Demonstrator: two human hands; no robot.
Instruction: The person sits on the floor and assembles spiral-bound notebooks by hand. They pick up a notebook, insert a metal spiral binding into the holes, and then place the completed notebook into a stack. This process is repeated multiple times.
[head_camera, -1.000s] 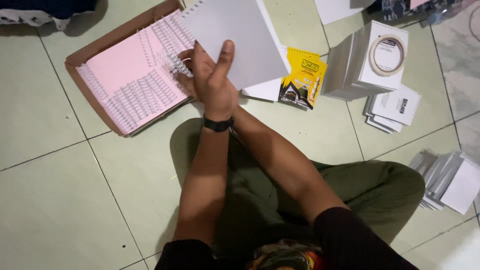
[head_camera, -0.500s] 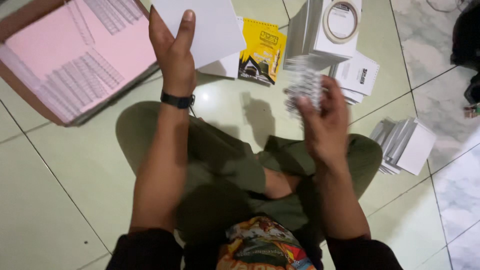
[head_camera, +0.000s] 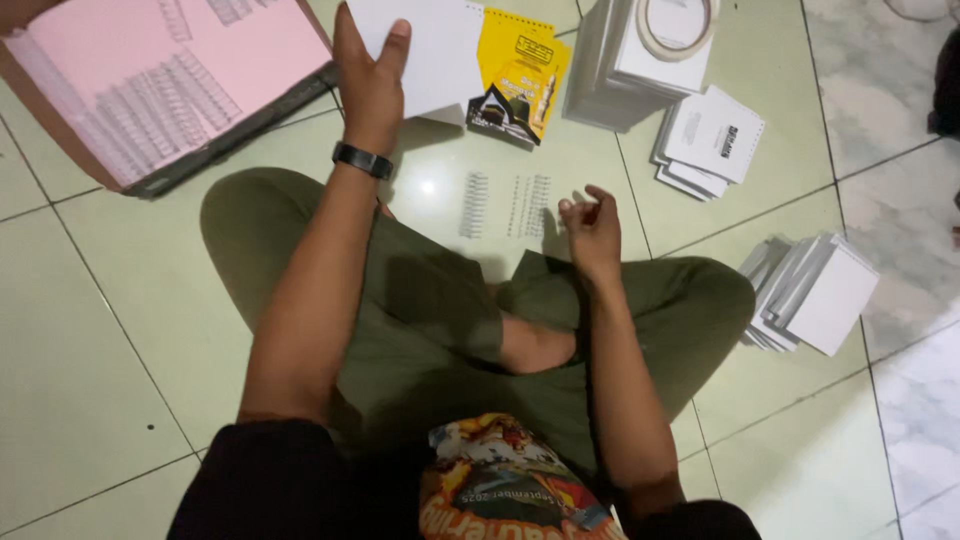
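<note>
Your right hand: half curled, fingertips pinched loosely together, holding nothing I can make out.
Wire binding combs: two short silver coils, side by side on the pale tiled floor, just left of that hand.
Your left hand: fingers spread, thumb up, gripping the white punched card sheet.
Beyond: one yellow printed booklet; one open cardboard box with a pink sheet.

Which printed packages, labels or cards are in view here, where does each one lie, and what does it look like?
Yellow printed card: on the floor ahead, beside the white sheet held by the left hand; yellow, dark picture at its lower end.
White booklets with dark print: small stack, far right, square.
Cardboard tray: far left, brown, pink liner, rows of wire coils.
No screens or signs.
</note>
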